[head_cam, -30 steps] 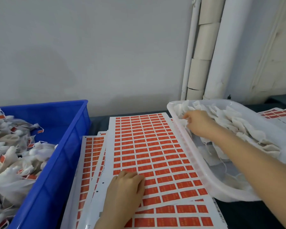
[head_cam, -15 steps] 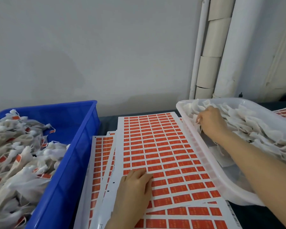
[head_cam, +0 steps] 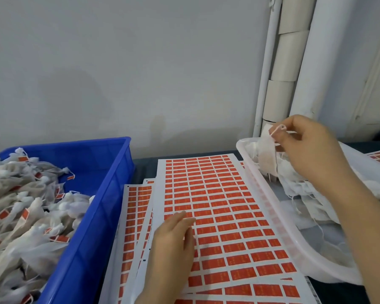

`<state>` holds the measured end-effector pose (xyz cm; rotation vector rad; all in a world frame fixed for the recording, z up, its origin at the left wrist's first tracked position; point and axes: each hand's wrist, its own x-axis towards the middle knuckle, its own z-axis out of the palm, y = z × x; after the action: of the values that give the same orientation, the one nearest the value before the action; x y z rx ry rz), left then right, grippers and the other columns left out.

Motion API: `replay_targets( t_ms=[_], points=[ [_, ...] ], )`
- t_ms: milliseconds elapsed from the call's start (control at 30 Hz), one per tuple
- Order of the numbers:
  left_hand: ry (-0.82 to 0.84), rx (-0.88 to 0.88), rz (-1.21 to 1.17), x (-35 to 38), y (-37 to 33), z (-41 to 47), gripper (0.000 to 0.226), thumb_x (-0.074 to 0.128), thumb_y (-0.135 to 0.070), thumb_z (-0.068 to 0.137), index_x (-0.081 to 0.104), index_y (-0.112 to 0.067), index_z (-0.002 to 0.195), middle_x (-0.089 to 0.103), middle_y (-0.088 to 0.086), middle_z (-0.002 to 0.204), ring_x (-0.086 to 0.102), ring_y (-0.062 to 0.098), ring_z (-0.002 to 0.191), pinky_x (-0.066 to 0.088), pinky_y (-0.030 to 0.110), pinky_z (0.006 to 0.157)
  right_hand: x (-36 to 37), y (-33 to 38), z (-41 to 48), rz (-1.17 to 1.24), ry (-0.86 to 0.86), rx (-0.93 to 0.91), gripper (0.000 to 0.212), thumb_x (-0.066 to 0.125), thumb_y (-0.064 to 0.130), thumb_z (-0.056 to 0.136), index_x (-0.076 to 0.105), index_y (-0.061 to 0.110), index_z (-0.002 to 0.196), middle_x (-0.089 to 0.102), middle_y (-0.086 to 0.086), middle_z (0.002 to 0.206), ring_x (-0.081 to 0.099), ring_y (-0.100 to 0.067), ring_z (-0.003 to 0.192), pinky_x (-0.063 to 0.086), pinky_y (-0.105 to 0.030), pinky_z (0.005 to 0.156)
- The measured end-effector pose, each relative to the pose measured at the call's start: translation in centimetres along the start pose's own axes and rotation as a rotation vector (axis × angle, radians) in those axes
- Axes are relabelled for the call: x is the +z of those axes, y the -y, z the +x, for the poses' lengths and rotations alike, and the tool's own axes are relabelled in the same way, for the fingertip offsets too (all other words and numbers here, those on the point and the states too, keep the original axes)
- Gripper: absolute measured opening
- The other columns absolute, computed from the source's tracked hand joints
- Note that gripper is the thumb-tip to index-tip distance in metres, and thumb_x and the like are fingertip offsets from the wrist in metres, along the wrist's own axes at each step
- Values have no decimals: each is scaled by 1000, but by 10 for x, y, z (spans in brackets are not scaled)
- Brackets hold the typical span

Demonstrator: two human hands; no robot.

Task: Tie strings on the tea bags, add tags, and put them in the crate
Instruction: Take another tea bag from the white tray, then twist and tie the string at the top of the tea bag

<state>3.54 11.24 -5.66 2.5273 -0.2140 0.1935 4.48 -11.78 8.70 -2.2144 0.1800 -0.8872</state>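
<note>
A blue crate [head_cam: 110, 194] at left holds tagged bags [head_cam: 26, 205]. The left hand [head_cam: 173, 240] lies flat, fingers loose, on the tag sheet [head_cam: 217, 205]. Over the white tray [head_cam: 272, 216] at right, the right hand [head_cam: 309, 145] pinches a tea bag [head_cam: 267, 154] by its string [head_cam: 278, 129], lifted clear of the heap.

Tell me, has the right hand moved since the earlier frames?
Yes: the right hand rose from inside the white tray, now pinching a tea bag above its rim.
</note>
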Motion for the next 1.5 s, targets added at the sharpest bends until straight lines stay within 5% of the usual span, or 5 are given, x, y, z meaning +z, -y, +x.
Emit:
replay_targets(
  t_ms=[200,367,600,900,1500],
  points=[
    [3,37,-687,-35,-23,14,59,25,-89,66,47,-57,110,52,-35,119,54,-4,109,46,19,90,31,38,-61,191,234,-47,12,47,48,81,57,41,81,57,33,80,60,9,72,43,-4,53],
    [73,-53,-989,-29,-13,15,53,58,-67,54,63,-43,101,69,-24,96,67,1,90,53,13,60,87,27,-92,288,460,-37,17,59,36,85,56,51,77,57,40,77,55,18,81,41,2,57],
    [-12,-108,-971,-20,-1,12,48,73,-51,50,63,-33,93,68,-20,84,66,1,82,49,10,56,112,10,-108,477,387,10,23,62,22,85,62,45,81,58,37,96,54,14,95,43,1,67],
    [44,-124,-788,-8,-2,8,30,80,-34,66,62,-38,89,60,-37,87,56,-17,83,45,4,50,114,-8,-109,777,312,405,12,62,31,79,74,33,77,68,1,66,66,-13,64,55,-21,64],
    [57,-57,-525,-1,1,5,12,71,-35,78,60,-38,73,57,-40,77,55,-16,80,39,-1,46,103,-11,-107,534,146,253,35,47,57,67,63,27,74,66,15,66,63,-1,67,46,-8,50]
  ],
)
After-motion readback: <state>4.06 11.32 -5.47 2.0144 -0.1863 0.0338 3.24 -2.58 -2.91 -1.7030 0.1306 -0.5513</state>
